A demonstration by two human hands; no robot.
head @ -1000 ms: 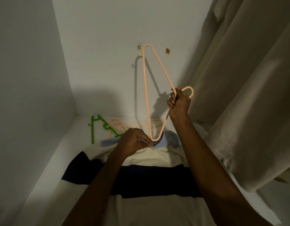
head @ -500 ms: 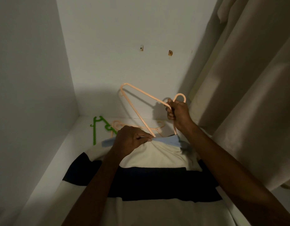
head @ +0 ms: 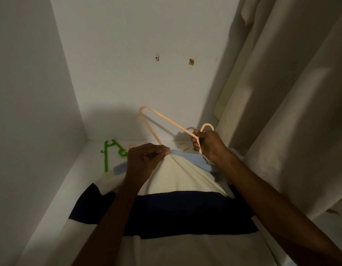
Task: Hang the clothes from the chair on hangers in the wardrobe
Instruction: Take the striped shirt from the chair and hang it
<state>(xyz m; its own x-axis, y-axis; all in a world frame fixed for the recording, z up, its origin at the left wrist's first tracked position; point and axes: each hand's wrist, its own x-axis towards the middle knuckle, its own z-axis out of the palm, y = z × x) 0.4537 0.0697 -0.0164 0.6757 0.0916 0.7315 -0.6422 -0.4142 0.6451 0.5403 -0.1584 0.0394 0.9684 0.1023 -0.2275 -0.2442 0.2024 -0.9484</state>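
A cream shirt (head: 178, 175) with a wide navy band and a light blue collar lies flat on the white wardrobe floor (head: 70, 181). My left hand (head: 145, 160) pinches the collar and lifts it. My right hand (head: 206, 144) grips a peach plastic hanger (head: 166, 120) just below its hook. One end of the hanger goes into the neck opening under the collar; the other end sticks up to the left against the back wall.
A green hanger (head: 108, 152) and another peach hanger (head: 183, 145) lie on the floor behind the shirt. Beige garments (head: 281, 112) hang along the right side. White walls close in the left and the back.
My right hand has tipped the hanger from standing upright to lying low and has pushed one end into the collar. My left hand has raised the collar.
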